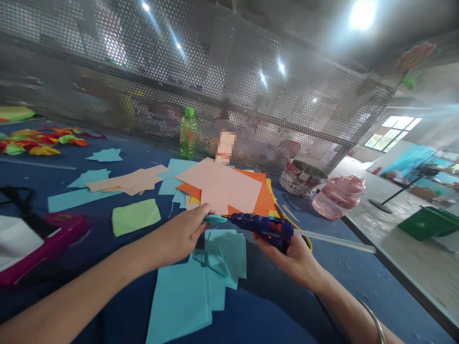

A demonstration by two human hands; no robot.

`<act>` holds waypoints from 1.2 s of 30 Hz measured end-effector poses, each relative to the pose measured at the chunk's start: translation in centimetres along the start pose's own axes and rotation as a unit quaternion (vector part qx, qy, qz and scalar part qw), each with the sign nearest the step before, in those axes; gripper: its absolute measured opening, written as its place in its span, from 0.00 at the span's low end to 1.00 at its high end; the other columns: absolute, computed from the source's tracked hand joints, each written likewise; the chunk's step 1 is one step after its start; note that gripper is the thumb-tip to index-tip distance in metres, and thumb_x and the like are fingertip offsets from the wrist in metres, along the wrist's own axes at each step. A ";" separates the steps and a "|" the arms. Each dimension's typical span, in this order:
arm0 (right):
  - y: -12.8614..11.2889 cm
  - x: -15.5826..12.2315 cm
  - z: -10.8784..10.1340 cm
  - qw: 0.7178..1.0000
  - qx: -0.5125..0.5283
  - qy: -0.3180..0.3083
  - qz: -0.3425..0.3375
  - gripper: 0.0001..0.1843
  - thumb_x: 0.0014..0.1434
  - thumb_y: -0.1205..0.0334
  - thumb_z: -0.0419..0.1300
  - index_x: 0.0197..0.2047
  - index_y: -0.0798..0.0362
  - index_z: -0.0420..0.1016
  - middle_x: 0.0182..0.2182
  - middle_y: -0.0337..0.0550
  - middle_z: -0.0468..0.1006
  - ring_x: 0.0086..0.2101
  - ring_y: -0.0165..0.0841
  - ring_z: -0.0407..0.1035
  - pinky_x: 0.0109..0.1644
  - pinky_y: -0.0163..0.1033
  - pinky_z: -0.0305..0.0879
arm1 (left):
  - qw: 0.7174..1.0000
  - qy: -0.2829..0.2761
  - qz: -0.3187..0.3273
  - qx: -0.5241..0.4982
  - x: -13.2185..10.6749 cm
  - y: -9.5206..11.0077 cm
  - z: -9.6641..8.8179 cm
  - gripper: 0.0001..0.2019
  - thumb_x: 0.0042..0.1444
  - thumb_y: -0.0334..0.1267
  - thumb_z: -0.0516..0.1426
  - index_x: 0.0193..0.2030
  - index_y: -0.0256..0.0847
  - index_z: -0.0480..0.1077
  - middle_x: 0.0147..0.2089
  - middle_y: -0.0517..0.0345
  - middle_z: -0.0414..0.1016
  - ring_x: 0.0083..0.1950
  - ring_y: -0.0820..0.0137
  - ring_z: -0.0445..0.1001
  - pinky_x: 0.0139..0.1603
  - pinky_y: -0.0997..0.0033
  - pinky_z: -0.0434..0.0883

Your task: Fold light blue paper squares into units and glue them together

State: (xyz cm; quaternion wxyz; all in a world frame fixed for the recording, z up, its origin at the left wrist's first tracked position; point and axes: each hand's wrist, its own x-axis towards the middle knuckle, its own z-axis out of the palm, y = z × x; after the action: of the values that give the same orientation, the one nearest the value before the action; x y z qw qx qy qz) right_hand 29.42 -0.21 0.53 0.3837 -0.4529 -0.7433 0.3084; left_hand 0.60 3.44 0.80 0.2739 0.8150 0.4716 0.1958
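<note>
My right hand (pixel 292 260) is wrapped round the grip of a blue hot glue gun (pixel 263 225), with a long clear glue stick (pixel 337 240) poking out of its back. The gun's nozzle points left and meets a small piece of blue paper (pixel 216 218), pinched in my left hand (pixel 186 234). Below them lie loose sheets of blue paper (pixel 184 296), some folded. Beyond my hands is a pile of pale pink paper (pixel 229 184) over orange sheets (pixel 263 191). A light green paper piece (pixel 136 217) rests left of my left hand.
A green bottle (pixel 188 134) stands by the perforated metal screen (pixel 143 91). At right are a patterned basket (pixel 301 179) and a pink plastic jug (pixel 339 196) near the table edge. A magenta tool (pixel 46 248) and colourful paper pieces (pixel 43 141) lie at left.
</note>
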 end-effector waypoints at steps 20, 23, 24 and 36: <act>0.5 -0.4 -0.1 0.995 -0.092 -0.037 -0.016 0.15 0.69 0.51 0.61 0.43 0.54 0.81 0.34 0.42 0.81 0.33 0.34 0.71 0.39 0.38 0.72 | 1.000 -0.002 0.021 0.017 -0.3 0.3 0.5 0.16 0.71 0.48 0.45 0.56 0.44 0.65 0.55 0.45 0.76 0.52 0.54 0.77 0.48 0.60 0.70; 0.2 -0.4 -0.2 0.995 -0.090 -0.048 -0.008 0.15 0.69 0.50 0.60 0.41 0.53 0.80 0.32 0.42 0.79 0.32 0.34 0.69 0.37 0.38 0.70 | 1.000 -0.006 0.020 0.022 -0.3 0.3 0.5 0.15 0.71 0.47 0.46 0.55 0.45 0.65 0.54 0.45 0.76 0.51 0.55 0.77 0.47 0.60 0.69; 0.1 -0.4 -0.2 0.995 -0.088 -0.051 -0.006 0.15 0.69 0.50 0.59 0.42 0.53 0.79 0.32 0.42 0.79 0.33 0.35 0.69 0.37 0.38 0.70 | 1.000 -0.006 0.020 0.023 -0.3 0.3 0.5 0.14 0.71 0.47 0.46 0.55 0.45 0.65 0.54 0.45 0.76 0.51 0.54 0.77 0.47 0.60 0.69; 0.1 -0.7 -0.3 0.994 -0.087 -0.067 -0.005 0.16 0.71 0.51 0.59 0.50 0.53 0.80 0.42 0.46 0.83 0.40 0.39 0.74 0.47 0.43 0.73 | 1.000 0.000 0.013 0.028 -0.4 0.9 0.4 0.12 0.71 0.45 0.46 0.54 0.46 0.65 0.54 0.48 0.77 0.51 0.54 0.79 0.44 0.61 0.70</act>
State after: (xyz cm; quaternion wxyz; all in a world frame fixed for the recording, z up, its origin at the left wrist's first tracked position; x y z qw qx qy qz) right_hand 29.91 -0.75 0.37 0.2937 -0.4595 -0.7936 0.2699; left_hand 1.30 2.63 1.05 0.2483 0.8286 0.4661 0.1858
